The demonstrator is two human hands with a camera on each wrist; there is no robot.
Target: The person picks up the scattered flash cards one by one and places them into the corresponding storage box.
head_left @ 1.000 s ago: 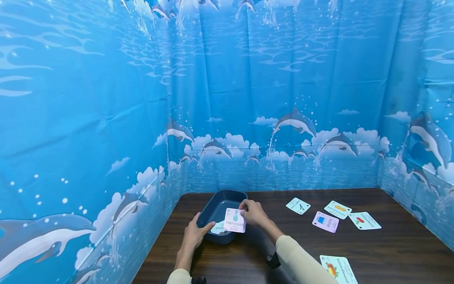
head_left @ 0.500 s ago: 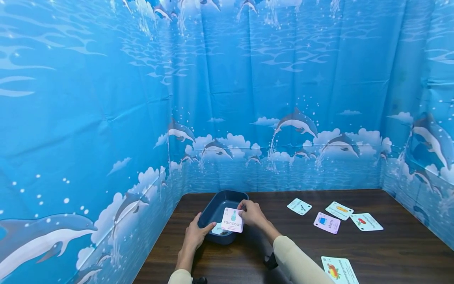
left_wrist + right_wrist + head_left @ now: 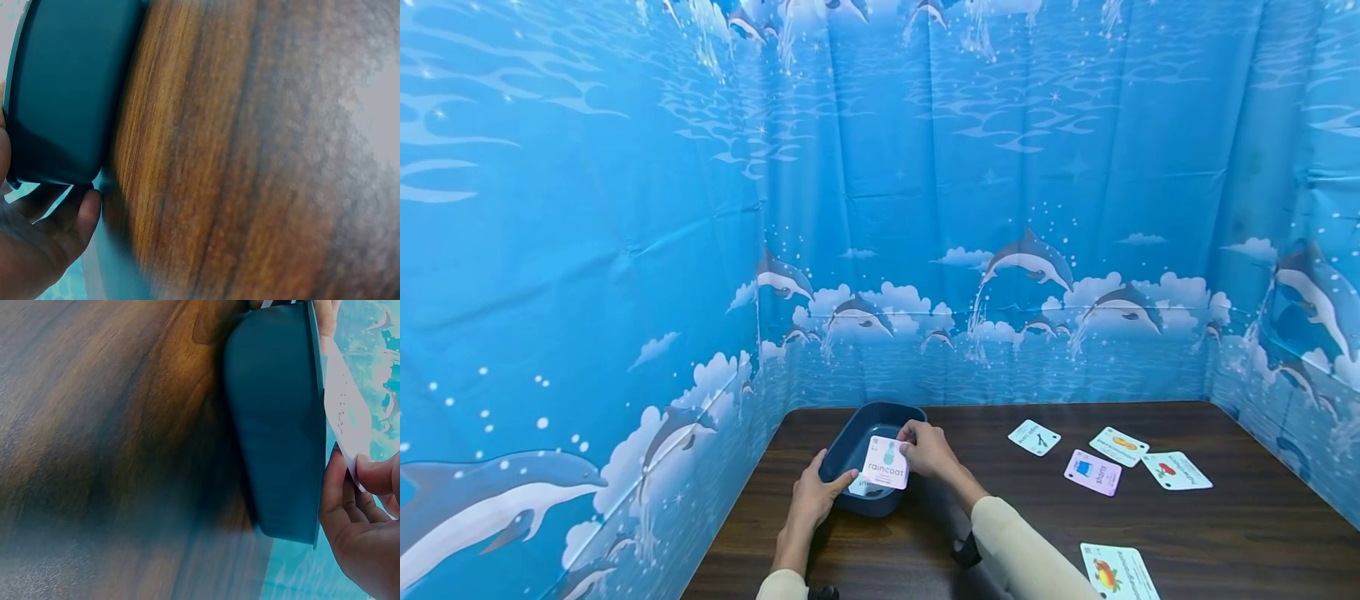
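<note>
A dark blue plastic tray [image 3: 850,442] stands on the table's left part. My left hand [image 3: 811,492] grips its near left side, thumb over the rim; in the left wrist view the fingers [image 3: 87,215] lie against the outer wall. Between thumb and fingers my right hand [image 3: 928,450] pinches a pale pink picture card [image 3: 886,462] marked "raincoat". The card hangs tilted above the tray opening, and in the right wrist view the card [image 3: 347,412] sits just beyond the rim. Beneath it, a white card [image 3: 867,487] lies inside the tray, mostly covered.
On the brown wooden table [image 3: 1000,517] lie a sugar cane card [image 3: 1034,437], a purple shorts card [image 3: 1093,472], two overlapping white cards [image 3: 1180,471] at right, and a pomegranate card [image 3: 1120,573] near the front. A dolphin-print curtain [image 3: 1000,333] stands behind and at the sides.
My right hand has moved slightly left with the raincoat card, which covers more of the white card below. The left hand keeps its place on the tray.
</note>
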